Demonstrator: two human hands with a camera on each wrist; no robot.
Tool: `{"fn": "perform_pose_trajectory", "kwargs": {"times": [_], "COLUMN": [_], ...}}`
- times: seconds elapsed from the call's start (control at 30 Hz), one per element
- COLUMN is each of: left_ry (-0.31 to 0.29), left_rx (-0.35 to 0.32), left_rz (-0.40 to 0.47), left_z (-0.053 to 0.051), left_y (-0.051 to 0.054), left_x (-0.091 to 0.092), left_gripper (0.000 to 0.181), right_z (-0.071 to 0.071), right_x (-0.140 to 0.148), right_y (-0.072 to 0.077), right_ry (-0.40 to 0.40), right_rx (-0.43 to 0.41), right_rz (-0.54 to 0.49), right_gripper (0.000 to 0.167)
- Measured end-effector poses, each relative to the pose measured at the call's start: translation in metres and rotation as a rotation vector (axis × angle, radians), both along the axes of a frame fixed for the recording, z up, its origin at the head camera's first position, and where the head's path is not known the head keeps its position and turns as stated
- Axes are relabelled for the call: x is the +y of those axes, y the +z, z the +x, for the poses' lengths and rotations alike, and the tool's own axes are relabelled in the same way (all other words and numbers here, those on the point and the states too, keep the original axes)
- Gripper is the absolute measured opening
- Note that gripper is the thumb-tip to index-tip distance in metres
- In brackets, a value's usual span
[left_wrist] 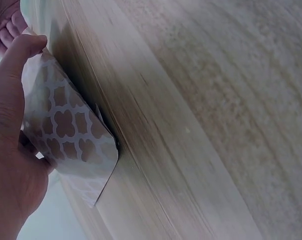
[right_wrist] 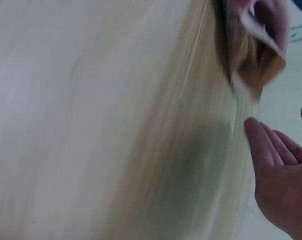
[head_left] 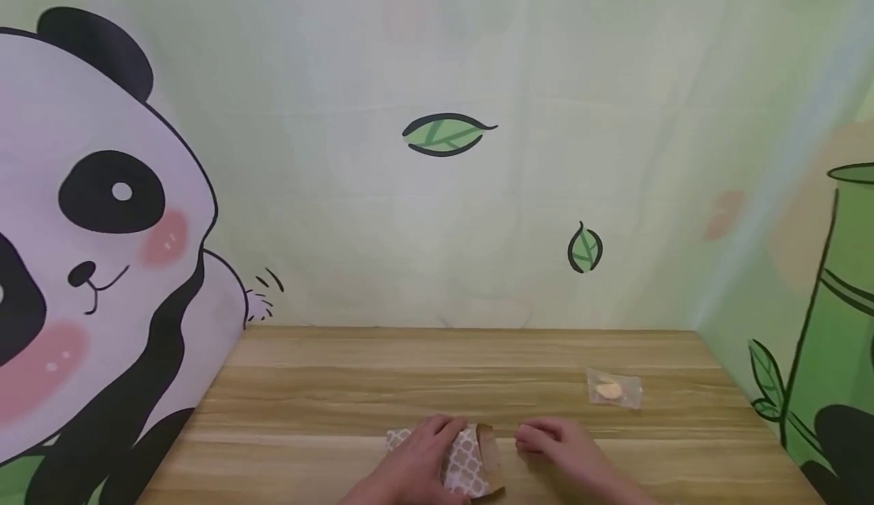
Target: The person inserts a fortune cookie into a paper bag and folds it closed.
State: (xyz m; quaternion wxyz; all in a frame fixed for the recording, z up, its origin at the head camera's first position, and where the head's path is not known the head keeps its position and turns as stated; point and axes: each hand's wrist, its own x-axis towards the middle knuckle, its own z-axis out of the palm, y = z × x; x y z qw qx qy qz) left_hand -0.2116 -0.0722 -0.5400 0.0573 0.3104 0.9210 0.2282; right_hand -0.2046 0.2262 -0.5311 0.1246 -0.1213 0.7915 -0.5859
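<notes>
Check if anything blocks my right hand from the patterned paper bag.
Nothing visible stands between your right hand and the bag; only wooden tabletop shows in the gap. The clear packet lies farther back, off that path.

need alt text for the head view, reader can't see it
A person's left hand grips a lattice-patterned paper bag on a wood-grain table, its open end facing the right hand, which is apart from it. Farther back lies a small clear packet, before a panda-print backdrop.
</notes>
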Motion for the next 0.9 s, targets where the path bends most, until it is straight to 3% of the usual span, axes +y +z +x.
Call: {"fn": "perform_pose_trajectory", "kwargs": {"times": [0.2, 0.37, 0.47, 0.63, 0.73, 0.9], "left_ry": [-0.040, -0.052, -0.049, -0.071, -0.069, -0.047], "left_rx": [0.061, 0.021, -0.002, 0.016, 0.016, 0.005], "left_rz": [-0.018, -0.010, -0.013, -0.051, -0.066, -0.072], "left_z": [0.001, 0.003, 0.003, 0.001, 0.002, 0.002], "left_y": [0.003, 0.006, 0.006, 0.007, 0.009, 0.009], "left_x": [-0.003, -0.006, -0.007, -0.009, -0.009, -0.009], "left_gripper": [0.101, 0.102, 0.103, 0.102, 0.102, 0.103], "right_z": [-0.013, -0.032, -0.042, -0.053, -0.064, -0.062], "right_x": [0.056, 0.095, 0.110, 0.123, 0.134, 0.135], "right_y": [0.012, 0.016, 0.013, 0.007, -0.012, -0.022], "right_ry": [-0.078, -0.149, -0.151, -0.113, -0.104, -0.101], "right_rx": [0.293, 0.537, 0.625, 0.647, 0.697, 0.673], "right_rz": [0.417, 0.661, 0.786, 0.868, 0.893, 0.907], "right_gripper": [0.047, 0.044, 0.045, 0.050, 0.051, 0.055]}}
